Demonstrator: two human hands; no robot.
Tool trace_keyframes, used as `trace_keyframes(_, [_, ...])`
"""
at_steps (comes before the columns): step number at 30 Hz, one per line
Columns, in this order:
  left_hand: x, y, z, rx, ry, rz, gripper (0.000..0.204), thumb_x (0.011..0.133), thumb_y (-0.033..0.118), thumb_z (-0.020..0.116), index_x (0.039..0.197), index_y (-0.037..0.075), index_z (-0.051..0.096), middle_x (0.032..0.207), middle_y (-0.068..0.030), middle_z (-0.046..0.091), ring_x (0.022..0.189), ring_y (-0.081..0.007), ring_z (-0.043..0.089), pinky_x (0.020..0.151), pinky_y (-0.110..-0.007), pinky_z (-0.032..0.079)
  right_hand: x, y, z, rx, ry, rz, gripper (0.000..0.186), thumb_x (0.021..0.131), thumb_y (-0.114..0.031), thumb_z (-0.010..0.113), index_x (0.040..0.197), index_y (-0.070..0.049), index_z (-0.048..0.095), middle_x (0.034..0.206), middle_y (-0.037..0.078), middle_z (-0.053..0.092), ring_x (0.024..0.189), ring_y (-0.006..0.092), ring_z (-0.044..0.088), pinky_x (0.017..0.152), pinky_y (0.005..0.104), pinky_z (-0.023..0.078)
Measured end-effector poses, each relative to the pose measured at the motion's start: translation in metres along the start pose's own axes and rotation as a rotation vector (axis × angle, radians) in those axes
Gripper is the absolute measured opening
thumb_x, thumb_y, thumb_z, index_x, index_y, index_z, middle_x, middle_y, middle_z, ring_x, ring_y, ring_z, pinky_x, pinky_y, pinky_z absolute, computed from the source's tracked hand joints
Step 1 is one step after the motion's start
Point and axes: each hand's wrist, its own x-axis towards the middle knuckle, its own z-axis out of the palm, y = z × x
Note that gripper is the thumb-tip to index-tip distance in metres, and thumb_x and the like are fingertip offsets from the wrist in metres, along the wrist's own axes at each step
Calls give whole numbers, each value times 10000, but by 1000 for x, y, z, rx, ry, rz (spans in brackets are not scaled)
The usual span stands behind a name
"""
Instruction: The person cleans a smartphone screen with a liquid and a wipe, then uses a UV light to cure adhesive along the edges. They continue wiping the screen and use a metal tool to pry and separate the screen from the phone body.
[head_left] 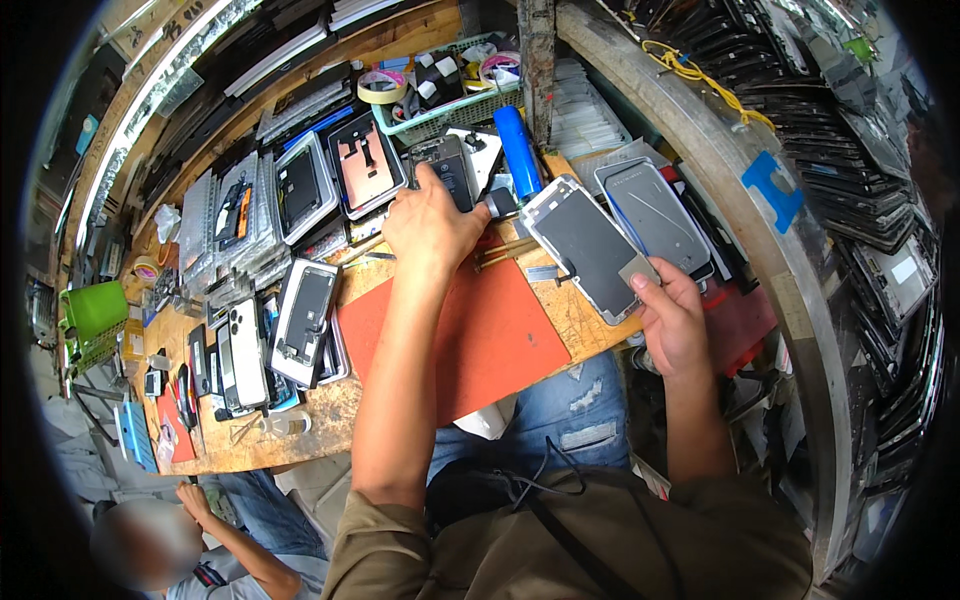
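My right hand [672, 318] grips a phone screen panel [583, 245] by its lower right corner, thumb on top. The panel is dark grey with a light rim and a small flex cable at its left edge. My left hand [432, 222] reaches to the back of the bench. Its thumb and fingers are spread across an opened phone [452, 172] with a black battery, and the palm hides the lower part. Below both hands lies a red-orange work mat [495, 345].
Several phone screens and bodies, among them a white-backed phone [243, 355], crowd the left bench. A green basket [455, 115] with tape rolls stands behind. A blue cylinder [517, 150] stands near the phones. A metal beam [790, 280] bounds the right side. Another person [240, 545] sits lower left.
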Motion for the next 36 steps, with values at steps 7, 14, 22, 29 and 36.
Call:
trace_keyframes(7, [4, -42, -3, -565, 90, -24, 922, 875, 384, 862, 1567, -91, 479, 1163, -297, 792, 1074, -361, 785, 977, -438, 593, 6, -8, 3, 56, -38, -41, 283, 1114, -61, 659, 1362, 75, 671, 1248, 125, 774, 1163, 167, 728, 1057, 343, 560])
trace_keyframes(14, [-111, -140, -37, -810, -10, 423, 1030, 765, 38, 912, 1666, 16, 414, 1545, -275, 617, 1505, -361, 582, 1279, -444, 431, 6, -15, 18, -171, -105, -157, 301, 1101, -30, 692, 1384, 67, 665, 1245, 92, 773, 1139, 139, 716, 1043, 302, 552])
trace_keyframes(22, [-172, -186, -17, -505, -362, 589, 938, 745, 104, 954, 1583, 36, 539, 1637, -215, 581, 1559, -449, 510, 1340, -557, 339, 35, 14, 76, -544, -434, -123, 288, 1092, -62, 729, 1362, 37, 712, 1130, 47, 767, 1018, 77, 697, 886, 249, 566])
trace_keyframes(29, [-216, -180, -15, -397, 105, 371, 358, 869, 80, 864, 1217, 27, 800, 1084, -143, 708, 1027, -338, 668, 917, -434, 508, 54, 41, 117, -663, -574, -214, 216, 1059, -53, 745, 1271, -11, 757, 1031, 49, 792, 891, 77, 708, 766, 267, 585])
trace_keyframes(36, [-209, -153, 16, -256, 310, 503, 288, 875, 49, 865, 1161, 74, 837, 756, -50, 566, 664, -239, 583, 597, -390, 447, 70, 53, 134, -756, -765, -256, 184, 1057, -47, 736, 1235, -5, 758, 958, 70, 797, 861, 88, 721, 761, 275, 566])
